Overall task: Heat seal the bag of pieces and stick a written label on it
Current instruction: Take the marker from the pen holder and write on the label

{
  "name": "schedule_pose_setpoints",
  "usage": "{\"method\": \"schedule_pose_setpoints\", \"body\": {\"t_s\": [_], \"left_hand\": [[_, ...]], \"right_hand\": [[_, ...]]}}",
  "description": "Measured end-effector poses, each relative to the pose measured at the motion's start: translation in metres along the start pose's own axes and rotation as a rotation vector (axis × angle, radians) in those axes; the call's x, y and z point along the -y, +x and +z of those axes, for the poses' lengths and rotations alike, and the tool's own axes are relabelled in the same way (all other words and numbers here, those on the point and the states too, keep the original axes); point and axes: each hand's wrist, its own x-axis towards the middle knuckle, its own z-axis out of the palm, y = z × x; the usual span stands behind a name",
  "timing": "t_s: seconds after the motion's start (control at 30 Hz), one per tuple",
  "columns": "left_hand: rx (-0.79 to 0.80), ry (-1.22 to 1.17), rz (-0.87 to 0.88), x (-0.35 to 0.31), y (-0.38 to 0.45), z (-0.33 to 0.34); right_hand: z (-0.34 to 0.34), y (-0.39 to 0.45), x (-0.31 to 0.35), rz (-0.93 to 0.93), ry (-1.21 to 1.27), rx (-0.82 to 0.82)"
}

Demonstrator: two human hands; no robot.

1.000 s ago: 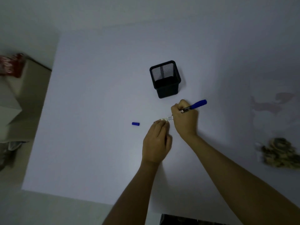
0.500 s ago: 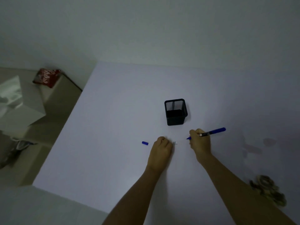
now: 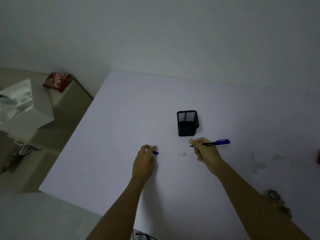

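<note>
The right hand [image 3: 205,150] gripped the blue marker [image 3: 215,143]; the left hand [image 3: 145,160] pinched its cap [image 3: 155,152]. Between them the label [image 3: 182,154] lay flat mid-table [image 3: 121,118], near the pen holder [image 3: 187,122].

The bench [image 3: 121,135] is plain pale lavender-white; the pen holder [image 3: 187,123] is black with a fine mesh pattern; the marker [image 3: 214,143] is blue with a black band; the cap [image 3: 155,152] is blue; the label [image 3: 182,154] is white with dark writing; the packet [image 3: 58,81] beyond the bench is red with white script.
</note>
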Motion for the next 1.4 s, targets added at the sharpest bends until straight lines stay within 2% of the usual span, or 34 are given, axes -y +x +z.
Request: {"method": "schedule_pose_setpoints", "body": {"t_s": [0.17,0.3,0.37,0.47,0.6,0.83,1.23,1.3,1.4], "left_hand": [[0.025,-0.065,-0.018,0.007,-0.001,-0.002],[-0.099,-0.374,-0.058,-0.019,0.004,-0.031],[-0.143,-0.476,-0.005,-0.038,0.009,-0.054],[-0.225,-0.529,0.120,-0.065,0.014,-0.091],[-0.302,-0.579,0.184,-0.087,0.020,-0.126],[-0.342,-0.620,0.226,-0.101,0.019,-0.161],[-0.357,-0.539,0.301,-0.118,0.009,-0.187],[-0.322,-0.612,0.315,-0.123,0.004,-0.194],[-0.202,-0.911,0.258,-0.135,-0.005,-0.212]], "right_hand": [[0.011,-0.022,0.005,0.107,0.138,0.176],[0.024,-0.044,0.028,0.013,0.225,0.219],[0.031,-0.054,0.049,-0.036,0.276,0.225],[0.039,-0.072,0.081,-0.122,0.323,0.262],[0.048,-0.099,0.114,-0.250,0.312,0.330],[0.054,-0.126,0.139,-0.337,0.248,0.296],[0.056,-0.143,0.147,-0.396,0.144,0.245],[0.058,-0.147,0.148,-0.417,0.119,0.202],[0.058,-0.152,0.150,-0.496,0.157,0.150]]}}
